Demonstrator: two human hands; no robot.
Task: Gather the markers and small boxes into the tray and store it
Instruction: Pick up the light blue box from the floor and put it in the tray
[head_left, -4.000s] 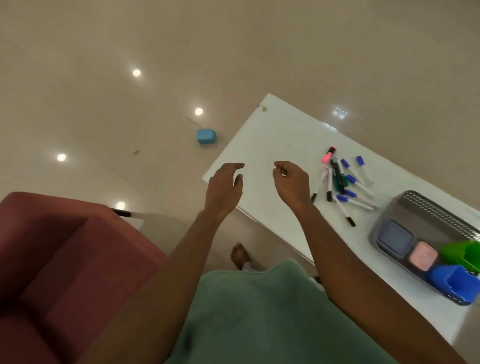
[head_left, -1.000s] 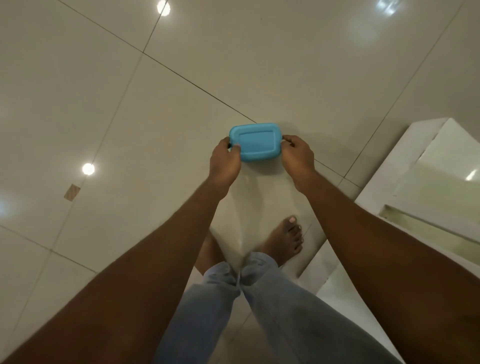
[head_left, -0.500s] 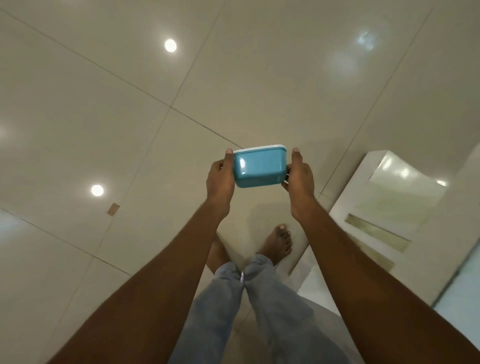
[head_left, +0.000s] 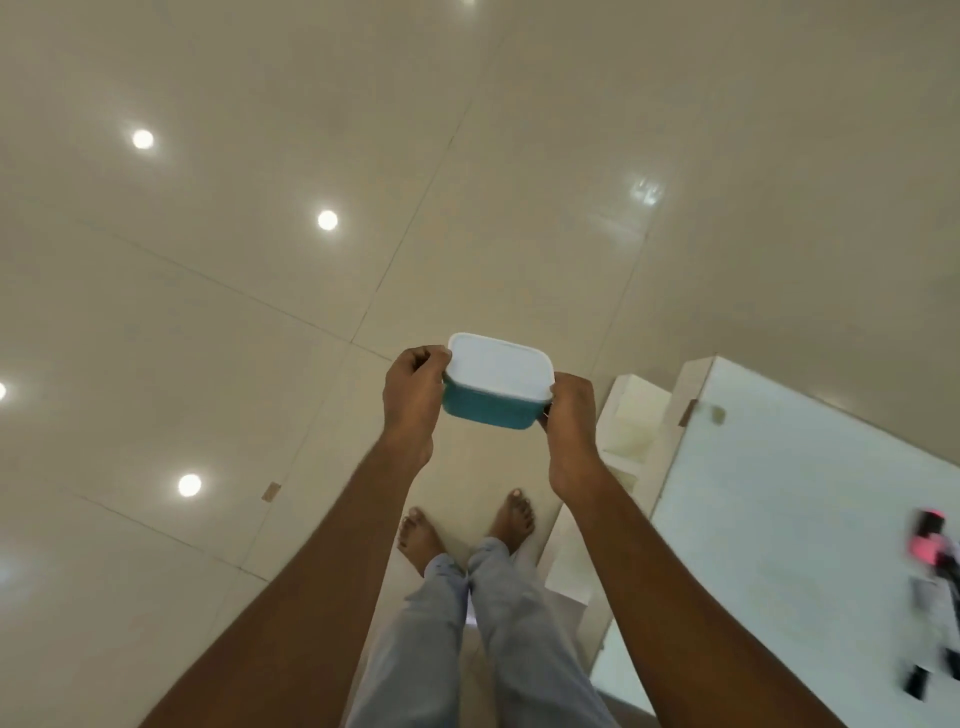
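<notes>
**While standing barefoot, a person is holding the box (head_left: 491, 410) up in both hands**

As the box is hanging in the air well above the floor (head_left: 234, 291), the left hand (head_left: 413, 395) is gripping its left end, fingers curled in against the rim. The right hand (head_left: 569, 413) is clamping the right end, though most of its fingers are hiding behind the box. The box is sitting nearly level, its white lid (head_left: 498, 364) facing up over the teal body. Both arms are reaching forward. Under the box, two bare feet (head_left: 511, 519) are standing on the tiles, with pale trousers (head_left: 441, 649) above them. To the right, the white table (head_left: 779, 493) is showing one corner, apart from the box. Blurred markers (head_left: 932, 551) are lying on it at the frame's right edge, one with a pink end; how many cannot be told. Round light spots (head_left: 327, 220) are glinting on the floor.
</notes>
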